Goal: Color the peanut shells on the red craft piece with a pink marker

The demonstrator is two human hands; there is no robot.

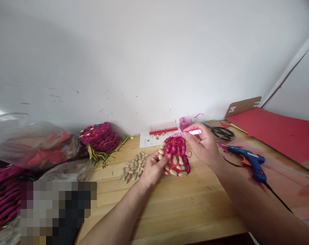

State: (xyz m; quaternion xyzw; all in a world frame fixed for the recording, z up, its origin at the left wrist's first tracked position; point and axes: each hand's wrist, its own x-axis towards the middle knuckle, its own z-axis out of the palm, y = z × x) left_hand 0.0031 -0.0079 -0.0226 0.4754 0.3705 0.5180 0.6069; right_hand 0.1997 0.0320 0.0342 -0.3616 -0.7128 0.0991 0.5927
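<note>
My left hand [154, 168] grips the left edge of a red piece covered with peanuts [174, 153], its thumb lying on the front. Toward the top and right the peanuts are painted magenta, while those along the left and bottom stay tan. Pinched in my right hand [201, 144] is a white-handled paintbrush [195, 132], its pink-smeared end at the top edge of the piece. Just behind the right hand stands a clear cup with pink paint [185, 122]. Loose peanuts [134, 166] lie in a pile left of my left hand.
Behind the piece lies a white sheet [145, 140] with small coloured stars. A stack of magenta peanut pieces [103, 137] stands at the left, near plastic bags [39, 139]. To the right are black scissors [222, 133], a blue glue gun [255, 163] with a cord, and red paper [279, 131].
</note>
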